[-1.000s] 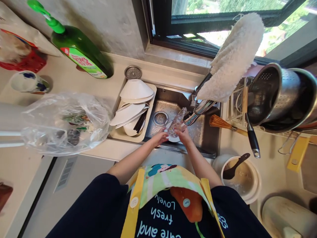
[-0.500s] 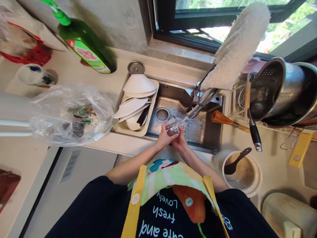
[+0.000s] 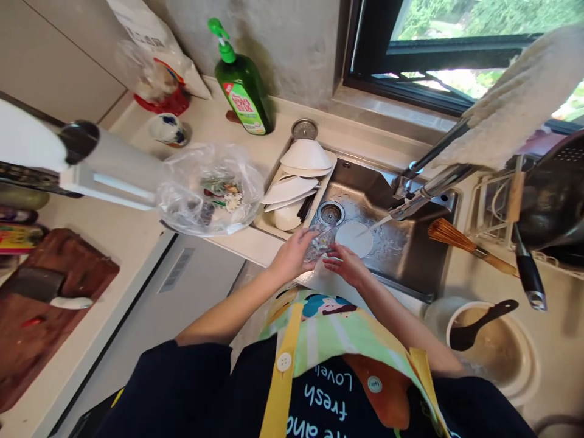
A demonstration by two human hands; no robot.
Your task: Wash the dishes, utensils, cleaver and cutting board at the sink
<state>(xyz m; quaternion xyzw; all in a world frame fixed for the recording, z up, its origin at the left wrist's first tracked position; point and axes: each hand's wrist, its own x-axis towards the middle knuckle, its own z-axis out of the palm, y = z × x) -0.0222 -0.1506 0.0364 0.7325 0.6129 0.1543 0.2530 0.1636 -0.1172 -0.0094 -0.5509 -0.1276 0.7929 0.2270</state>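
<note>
My left hand (image 3: 292,254) is closed on a clear, see-through container (image 3: 322,241) that looks like a glass or small bowl, tilted over the sink's near left edge. Beside it, my right hand (image 3: 350,266) has its fingers apart, close to the container's right side; whether the fingertips touch it is hard to make out. A white round, flat-looking thing (image 3: 354,239) lies in the steel sink (image 3: 392,243), and water from the faucet (image 3: 410,204) runs onto it.
A cream tray (image 3: 327,173) with stacked white dishes sits over the sink's left side. Left of it are a clear plastic bag (image 3: 246,176) of scraps and a green soap bottle (image 3: 250,91). Rightward are a bamboo brush (image 3: 456,240) and a white pot (image 3: 524,347) with a dark paddle.
Both hands have moved left, away from the water stream, with the clear container. My right hand has come off it and spread its fingers. The view has shifted left, and the white round thing now shows.
</note>
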